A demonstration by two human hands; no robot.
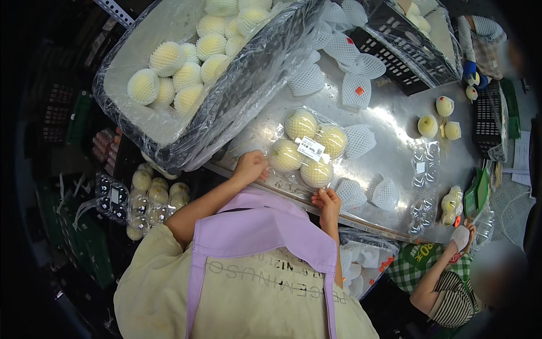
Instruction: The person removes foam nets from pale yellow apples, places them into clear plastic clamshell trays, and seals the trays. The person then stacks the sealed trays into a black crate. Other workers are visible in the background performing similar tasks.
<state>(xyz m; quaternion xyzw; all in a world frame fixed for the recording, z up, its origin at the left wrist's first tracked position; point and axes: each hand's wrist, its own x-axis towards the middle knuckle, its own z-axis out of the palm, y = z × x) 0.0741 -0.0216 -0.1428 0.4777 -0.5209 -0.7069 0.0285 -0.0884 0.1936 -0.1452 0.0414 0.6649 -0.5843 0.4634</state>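
Note:
A clear plastic clamshell pack [309,163] lies on the metal table in front of me. Several round, pale yellow fruits in white foam nets [301,124] fill it, and a white printed label [310,148] sits on its middle. My left hand [252,168] is at the pack's near left side, its fingers curled in; what they hold, if anything, does not show. At the near right corner, my right hand [327,203] pinches by the clear rim with thumb and fingers together. Empty foam nets [351,193] lie just right of the pack.
A plastic-lined crate [209,133] of netted fruit stands at the far left. Another black crate [389,51] is at the back. Empty clamshells [424,164] and loose fruits [427,126] lie to the right. A co-worker's gloved hand [460,237] is at the table's right end. Packed fruit [149,198] sits at lower left.

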